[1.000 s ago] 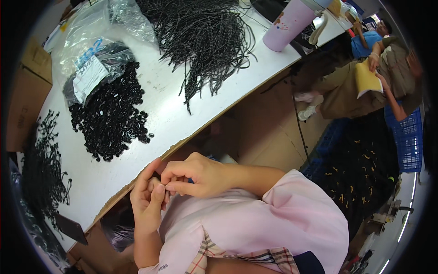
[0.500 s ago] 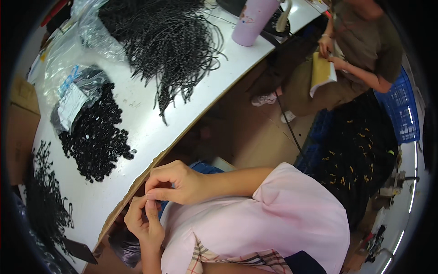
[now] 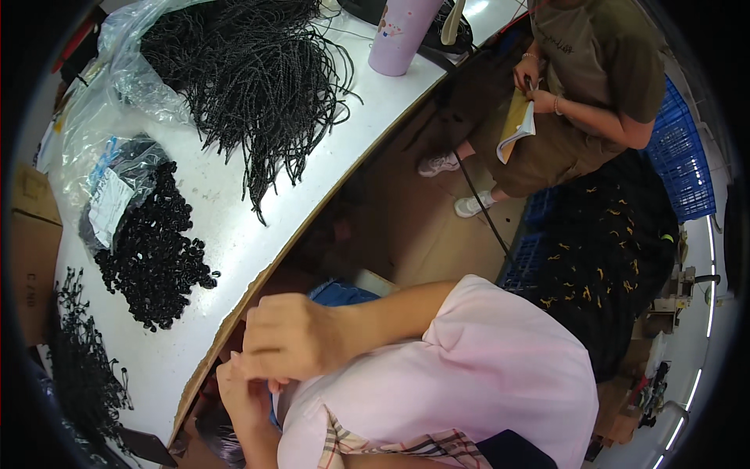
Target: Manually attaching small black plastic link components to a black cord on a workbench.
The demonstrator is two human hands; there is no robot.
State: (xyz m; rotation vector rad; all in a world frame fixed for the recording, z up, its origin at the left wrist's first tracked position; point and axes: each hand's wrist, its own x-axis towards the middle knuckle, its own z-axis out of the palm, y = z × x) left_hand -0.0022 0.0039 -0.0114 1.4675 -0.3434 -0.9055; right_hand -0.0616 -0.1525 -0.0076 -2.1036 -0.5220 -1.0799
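My right hand (image 3: 291,336) is curled, its back toward me, just off the table's near edge. It lies over the fingers of my left hand (image 3: 245,395), and the two touch. Anything pinched between them is hidden or too small to make out. Closest on the white table (image 3: 226,199) is a heap of small, shiny black pieces (image 3: 152,266), spilling from a clear plastic bag (image 3: 94,148). Beyond it lies a big bundle of black braided cords (image 3: 266,102). More thin black cords with small ends (image 3: 82,352) lie at the left.
A lilac tumbler (image 3: 398,39) stands at the far table edge. At left is a cardboard box (image 3: 35,258); a dark flat object (image 3: 147,447) sits at the near corner. Across the floor a seated person (image 3: 582,102) holds a yellow-covered booklet (image 3: 516,129), beside blue crates (image 3: 676,148) and black goods (image 3: 601,258).
My right hand has turned over, its back now covering the left fingertips that earlier met it in a pinch. The whole view has shifted slightly. The other person's booklet has tilted.
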